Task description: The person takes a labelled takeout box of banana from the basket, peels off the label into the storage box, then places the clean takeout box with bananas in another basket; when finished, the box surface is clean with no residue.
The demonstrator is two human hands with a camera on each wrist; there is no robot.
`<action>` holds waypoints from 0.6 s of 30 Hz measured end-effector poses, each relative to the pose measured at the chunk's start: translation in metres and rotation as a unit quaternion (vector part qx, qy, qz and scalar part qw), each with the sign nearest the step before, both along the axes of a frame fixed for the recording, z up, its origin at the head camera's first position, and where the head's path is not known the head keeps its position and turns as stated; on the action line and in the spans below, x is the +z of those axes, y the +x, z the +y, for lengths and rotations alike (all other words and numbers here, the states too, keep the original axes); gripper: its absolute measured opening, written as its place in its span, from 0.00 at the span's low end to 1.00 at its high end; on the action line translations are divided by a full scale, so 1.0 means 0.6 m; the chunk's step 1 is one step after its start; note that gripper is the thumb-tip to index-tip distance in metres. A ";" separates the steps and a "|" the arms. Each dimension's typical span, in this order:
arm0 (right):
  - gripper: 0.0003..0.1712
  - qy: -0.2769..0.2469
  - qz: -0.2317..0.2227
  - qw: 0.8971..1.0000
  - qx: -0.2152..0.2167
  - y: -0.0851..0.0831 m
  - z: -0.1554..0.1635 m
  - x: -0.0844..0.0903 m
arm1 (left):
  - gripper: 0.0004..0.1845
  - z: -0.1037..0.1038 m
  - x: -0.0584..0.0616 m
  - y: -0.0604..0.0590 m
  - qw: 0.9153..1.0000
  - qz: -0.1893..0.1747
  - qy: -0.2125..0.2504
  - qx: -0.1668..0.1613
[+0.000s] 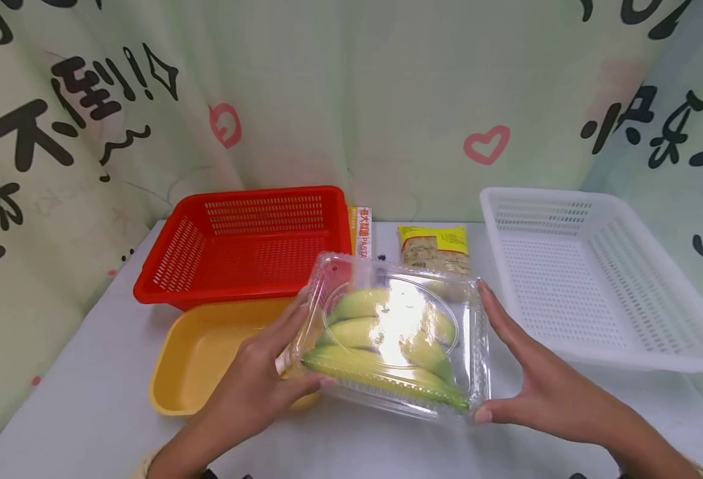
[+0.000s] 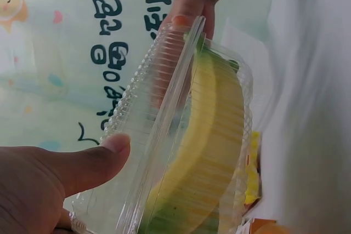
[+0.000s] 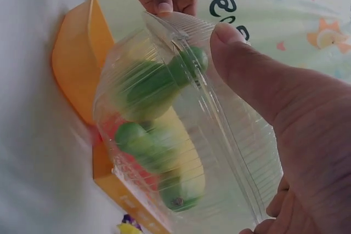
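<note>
A clear plastic clamshell box [image 1: 390,342] with a closed lid is held over the table, tilted toward the head camera. Several yellow bananas with green ends [image 1: 351,332] lie inside, partly washed out by glare on the lid. My left hand [image 1: 261,366] grips the box's left side, its thumb across the front edge. On the opposite side, my right hand [image 1: 537,379] holds the box between thumb and fingers. Up close in the left wrist view, one banana [image 2: 205,146] shows through the ribbed wall. Green banana tips [image 3: 142,89] show in the right wrist view.
A red basket [image 1: 166,249] stands at the back left, with a yellow tub [image 1: 172,379] in front. A pasta packet [image 1: 363,229] and a yellow-topped bag [image 1: 434,249] lie behind the box. At the right is a white basket [image 1: 558,279]. A printed curtain [image 1: 351,100] hangs behind.
</note>
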State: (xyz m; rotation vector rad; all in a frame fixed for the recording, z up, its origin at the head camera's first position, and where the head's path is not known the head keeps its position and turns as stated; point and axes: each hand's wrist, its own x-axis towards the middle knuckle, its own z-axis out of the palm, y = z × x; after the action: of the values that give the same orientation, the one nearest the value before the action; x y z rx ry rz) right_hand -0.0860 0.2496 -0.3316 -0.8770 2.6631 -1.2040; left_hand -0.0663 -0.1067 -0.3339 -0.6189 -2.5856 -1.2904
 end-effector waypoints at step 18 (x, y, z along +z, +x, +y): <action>0.78 0.018 0.043 0.999 0.018 -0.070 -0.080 0.074 | 0.51 -0.074 0.045 -0.048 0.998 0.048 0.026 0.000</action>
State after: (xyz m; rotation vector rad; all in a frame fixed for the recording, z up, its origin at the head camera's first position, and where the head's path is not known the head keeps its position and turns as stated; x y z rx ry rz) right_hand -0.1280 0.2013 -0.2871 -0.9879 2.7135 -1.1328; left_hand -0.0950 -0.1510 -0.3068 -0.6562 -2.4661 -1.2912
